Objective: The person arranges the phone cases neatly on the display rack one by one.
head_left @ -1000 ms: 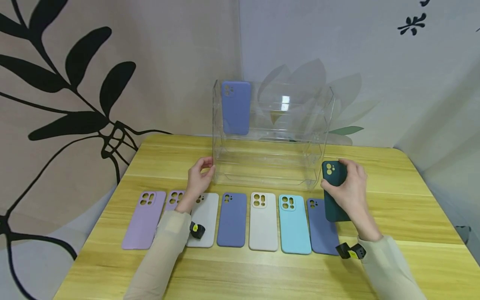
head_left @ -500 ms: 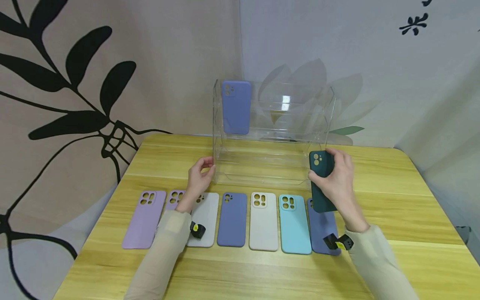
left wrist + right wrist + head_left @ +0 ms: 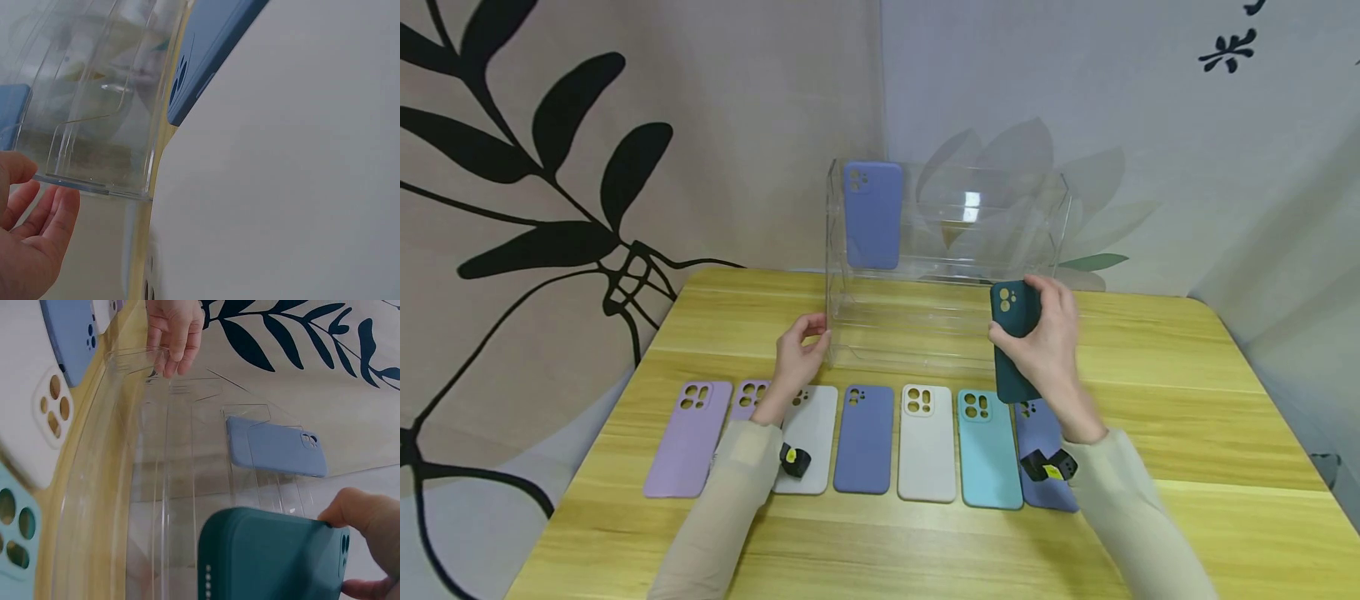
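My right hand (image 3: 1051, 342) grips a dark green phone case (image 3: 1013, 333) by its edges, thumb on one side and fingers on the other. The case is held up in front of the right part of a clear tiered display rack (image 3: 925, 360). In the right wrist view the green case (image 3: 269, 556) fills the lower part. My left hand (image 3: 797, 354) is at the rack's left side; in the left wrist view its thumb and fingers (image 3: 62, 219) pinch the rack's side edge. A blue-purple phone case (image 3: 872, 217) stands upright in the rack's top tier at the left.
Several phone cases lie in a row in front of the rack: a lilac one (image 3: 688, 442), a white one (image 3: 927, 442), a light blue one (image 3: 990, 458) and a blue-purple one (image 3: 863, 442) among them. My left forearm partly covers two. The wooden table (image 3: 1195, 400) meets a patterned wall behind.
My right hand has carried the dark green phone case leftward and up, from beside the rack to in front of its right part. My left hand has stayed at the rack's side.
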The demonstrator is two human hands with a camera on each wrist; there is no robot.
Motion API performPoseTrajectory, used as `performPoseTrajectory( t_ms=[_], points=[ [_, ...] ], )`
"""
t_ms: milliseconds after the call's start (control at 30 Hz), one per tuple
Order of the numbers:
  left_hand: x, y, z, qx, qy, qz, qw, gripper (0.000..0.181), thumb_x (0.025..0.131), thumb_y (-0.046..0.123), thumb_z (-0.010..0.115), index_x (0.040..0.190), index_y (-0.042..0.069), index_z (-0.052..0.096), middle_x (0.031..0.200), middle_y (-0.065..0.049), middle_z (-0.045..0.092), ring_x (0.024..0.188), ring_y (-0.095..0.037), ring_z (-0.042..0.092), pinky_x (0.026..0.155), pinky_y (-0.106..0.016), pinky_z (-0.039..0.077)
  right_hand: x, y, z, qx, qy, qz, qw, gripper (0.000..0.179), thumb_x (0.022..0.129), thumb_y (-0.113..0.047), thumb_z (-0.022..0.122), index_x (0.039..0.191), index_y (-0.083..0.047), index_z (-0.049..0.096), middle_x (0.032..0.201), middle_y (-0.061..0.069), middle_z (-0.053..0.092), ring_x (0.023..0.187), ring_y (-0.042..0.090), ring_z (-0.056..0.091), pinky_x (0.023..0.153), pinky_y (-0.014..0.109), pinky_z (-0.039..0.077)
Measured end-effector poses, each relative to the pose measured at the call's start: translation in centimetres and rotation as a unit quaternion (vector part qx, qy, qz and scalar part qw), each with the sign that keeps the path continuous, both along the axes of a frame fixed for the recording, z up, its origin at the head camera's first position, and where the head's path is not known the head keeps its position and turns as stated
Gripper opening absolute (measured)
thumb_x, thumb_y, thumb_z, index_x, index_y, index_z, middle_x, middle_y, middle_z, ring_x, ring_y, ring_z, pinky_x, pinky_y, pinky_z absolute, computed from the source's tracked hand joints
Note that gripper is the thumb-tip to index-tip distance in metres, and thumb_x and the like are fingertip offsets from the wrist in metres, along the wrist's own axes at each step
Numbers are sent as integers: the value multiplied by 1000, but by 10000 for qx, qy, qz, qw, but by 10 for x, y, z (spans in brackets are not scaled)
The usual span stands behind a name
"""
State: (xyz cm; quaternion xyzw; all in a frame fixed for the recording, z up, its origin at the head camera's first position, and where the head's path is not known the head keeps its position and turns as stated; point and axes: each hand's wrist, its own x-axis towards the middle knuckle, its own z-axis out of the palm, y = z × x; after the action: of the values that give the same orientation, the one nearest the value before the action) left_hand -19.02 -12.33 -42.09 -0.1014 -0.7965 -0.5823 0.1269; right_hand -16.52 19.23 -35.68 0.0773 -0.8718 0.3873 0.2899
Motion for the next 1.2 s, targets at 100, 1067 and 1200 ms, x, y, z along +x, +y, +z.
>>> performPoseTrajectory(
  t_ms=[100,1067,1200],
  points=[
    [0,0,0,15,-8,-19,10000,24,87,-11,54,110,-19,53,104,-34,57,98,-42,56,84,-44,52,-4,-6,3,-50,12,31,10000,67,66,-9,76,125,8,49,127,28,43,113,40,38,85,52,38],
    [-1,0,1,60,-324,14,9995,25,88,-9,55,111,-18,53,106,-32,57,102,-39,55,86,-46,51,-64,-53,62,-494,1546,162,9866,70,73,-18,74,135,-1,45,127,21,36,112,30,37,94,39,39],
    [0,1,3,32,-387,42,9992,25,88,-9,55,112,-18,53,107,-32,57,102,-39,55,87,-45,51,-75,-59,74,-574,1612,12,9852,66,76,-20,72,134,-3,45,129,17,35,116,25,34,98,32,37]
  ],
)
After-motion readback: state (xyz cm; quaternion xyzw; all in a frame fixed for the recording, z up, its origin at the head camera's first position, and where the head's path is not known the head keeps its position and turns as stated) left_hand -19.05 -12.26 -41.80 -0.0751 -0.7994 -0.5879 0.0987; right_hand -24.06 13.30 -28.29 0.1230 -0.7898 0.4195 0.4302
